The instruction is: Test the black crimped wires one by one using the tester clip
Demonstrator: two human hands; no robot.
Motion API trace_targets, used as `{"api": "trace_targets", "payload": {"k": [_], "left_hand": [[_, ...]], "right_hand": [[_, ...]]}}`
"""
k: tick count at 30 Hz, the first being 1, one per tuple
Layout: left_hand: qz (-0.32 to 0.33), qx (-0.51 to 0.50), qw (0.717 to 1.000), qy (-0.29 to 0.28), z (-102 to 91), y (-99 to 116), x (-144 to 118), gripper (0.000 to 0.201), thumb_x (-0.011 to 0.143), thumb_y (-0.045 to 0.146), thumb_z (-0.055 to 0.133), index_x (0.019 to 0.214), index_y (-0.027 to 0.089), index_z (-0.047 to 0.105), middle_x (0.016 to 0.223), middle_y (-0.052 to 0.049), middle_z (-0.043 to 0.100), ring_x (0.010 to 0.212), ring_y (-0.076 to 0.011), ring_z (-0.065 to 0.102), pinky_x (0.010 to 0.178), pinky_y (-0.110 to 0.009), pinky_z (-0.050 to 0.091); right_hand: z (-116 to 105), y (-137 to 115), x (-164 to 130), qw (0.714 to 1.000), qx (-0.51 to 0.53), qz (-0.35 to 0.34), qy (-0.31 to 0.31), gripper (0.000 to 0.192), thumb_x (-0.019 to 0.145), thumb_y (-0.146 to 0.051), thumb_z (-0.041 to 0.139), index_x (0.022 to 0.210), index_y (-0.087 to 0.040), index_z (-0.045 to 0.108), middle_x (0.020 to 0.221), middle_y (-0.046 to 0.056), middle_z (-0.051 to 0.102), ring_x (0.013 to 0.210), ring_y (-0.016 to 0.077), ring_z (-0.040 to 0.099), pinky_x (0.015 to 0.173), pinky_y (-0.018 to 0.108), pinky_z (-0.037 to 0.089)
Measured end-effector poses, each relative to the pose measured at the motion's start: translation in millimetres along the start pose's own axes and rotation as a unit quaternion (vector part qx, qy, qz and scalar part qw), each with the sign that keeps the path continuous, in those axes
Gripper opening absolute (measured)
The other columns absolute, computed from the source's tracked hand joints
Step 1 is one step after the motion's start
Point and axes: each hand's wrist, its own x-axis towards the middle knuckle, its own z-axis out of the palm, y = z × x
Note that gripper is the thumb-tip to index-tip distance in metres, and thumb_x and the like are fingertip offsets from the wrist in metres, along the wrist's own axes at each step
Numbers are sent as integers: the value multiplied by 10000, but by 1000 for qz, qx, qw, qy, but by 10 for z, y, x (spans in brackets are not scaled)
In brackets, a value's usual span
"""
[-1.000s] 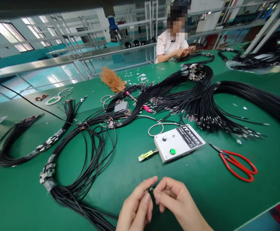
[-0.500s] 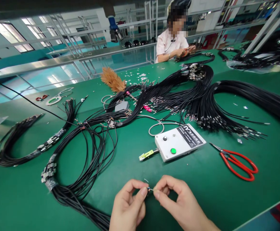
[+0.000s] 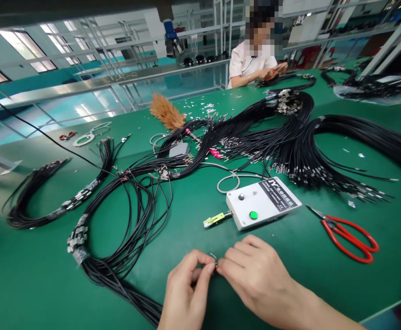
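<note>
My left hand (image 3: 191,285) is closed in a pinch on the end of a thin cable (image 3: 216,264); most of it is hidden by the fingers. A fine pale strand of wire (image 3: 213,255) sticks up above the fingertips. Opposite, my right hand (image 3: 257,270) has its thumb and forefinger pressed together at the same wire end, its back turned up. Just beyond both hands lies a white control box (image 3: 245,208) with a knob, a green button (image 3: 253,215) and a yellow-green clip (image 3: 214,220) on its shaft.
Red-handled scissors (image 3: 353,238) lie at right. Black cable bundles (image 3: 118,256) curve across the left, with more cables (image 3: 297,156) behind the box. A brush (image 3: 168,112) lies farther back. Across the green table (image 3: 193,201), a co-worker (image 3: 252,64) handles cables.
My right hand has rolled over, so its back now faces up, and its fingertips have come closer to my left. The whole view has shifted slightly; things on the table appear farther right.
</note>
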Motion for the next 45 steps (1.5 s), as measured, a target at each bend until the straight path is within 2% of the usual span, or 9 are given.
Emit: {"api": "trace_targets", "payload": {"k": [4,6,11,17,21,26,33,42,45], "left_hand": [[-40,-46,998,32,-61,5,106,358,789,496,658,701,162,564,491,87,391,401,-47,263,408,-187,161],[-66,-90,993,39,-93,19,196,408,731,534,700,681,163,539,511,78,453,369,-26,260,385,-172,147],[-71,-136,987,42,-142,36,407,396,687,482,748,672,147,537,562,45,553,332,1,300,364,-149,149],[-61,-154,985,56,-202,12,534,353,700,439,735,682,147,537,566,47,560,317,9,289,357,-150,131],[-59,-158,984,55,-203,18,583,318,707,401,725,686,144,538,568,45,565,319,7,302,353,-149,135],[-54,-160,984,51,-182,7,646,295,706,382,718,688,144,544,562,47,564,320,5,300,347,-147,134],[-49,-148,986,62,-149,-51,723,280,701,375,709,675,157,535,539,54,556,308,-4,309,334,-147,160],[-39,-111,991,69,-76,-86,815,244,712,346,680,659,156,536,526,51,558,311,-13,344,333,-142,212],[-40,-103,992,66,-74,-86,815,244,704,346,685,667,154,539,524,53,553,312,-14,341,330,-140,212]], "right_hand": [[-65,118,-35,998,-3,54,37,269,974,-141,449,771,-189,619,697,-9,644,645,156,525,658,322,296],[-90,191,24,995,-27,77,53,218,965,-156,489,812,-190,641,779,3,688,720,166,561,696,325,315],[-9,376,319,987,-154,36,6,82,872,-140,655,943,-177,674,1068,17,726,1004,210,569,797,347,323],[119,498,468,982,-183,4,-45,51,866,-152,677,912,-174,676,947,31,726,883,198,584,756,367,308],[138,480,477,978,-197,14,-69,238,790,-276,774,970,-165,664,948,46,711,879,229,584,758,378,302],[178,456,495,974,-212,25,-81,96,829,-78,670,863,-168,667,856,36,713,814,212,585,752,370,294],[144,490,584,971,-213,8,-107,193,846,-44,601,720,-182,653,673,14,667,707,185,567,740,348,296],[137,467,633,973,-201,25,-114,167,823,-74,642,691,-177,647,669,23,677,706,198,589,736,359,312],[94,451,610,977,-184,38,-100,69,808,-134,699,760,-170,663,746,26,713,760,208,615,759,373,322]]}}
